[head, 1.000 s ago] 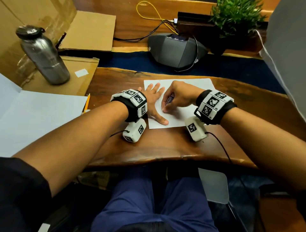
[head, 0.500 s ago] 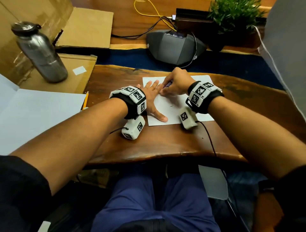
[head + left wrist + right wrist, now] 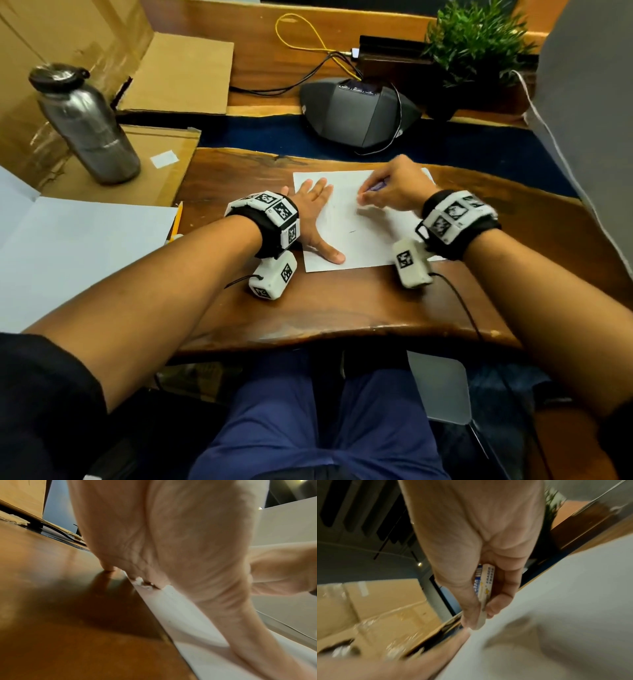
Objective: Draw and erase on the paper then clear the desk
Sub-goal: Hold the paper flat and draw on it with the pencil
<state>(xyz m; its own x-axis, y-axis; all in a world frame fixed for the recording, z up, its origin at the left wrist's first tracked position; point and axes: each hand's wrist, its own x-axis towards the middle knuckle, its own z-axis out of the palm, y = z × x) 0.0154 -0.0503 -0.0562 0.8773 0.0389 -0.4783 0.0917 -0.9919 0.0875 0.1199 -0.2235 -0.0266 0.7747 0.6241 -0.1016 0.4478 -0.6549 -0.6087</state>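
Observation:
A white sheet of paper [image 3: 370,236] lies on the wooden desk [image 3: 342,308], with faint pencil marks near its middle. My left hand [image 3: 317,219] lies flat on the sheet's left edge, fingers spread and thumb stretched toward me. My right hand [image 3: 387,192] pinches a small eraser [image 3: 485,592] in a blue and white sleeve, its tip pressed onto the upper part of the sheet [image 3: 556,615]. A yellow pencil [image 3: 176,221] lies at the desk's left edge, beside the large white sheet.
A steel water bottle [image 3: 85,126] stands on cardboard [image 3: 161,168] at the left. A large white sheet [image 3: 68,253] lies at the near left. A dark conference speaker [image 3: 359,113] with cables and a potted plant [image 3: 476,44] sit behind the desk.
My right hand with the eraser went from the sheet's lower middle up to its top, then slid right along the upper part. The left hand stayed flat on the paper.

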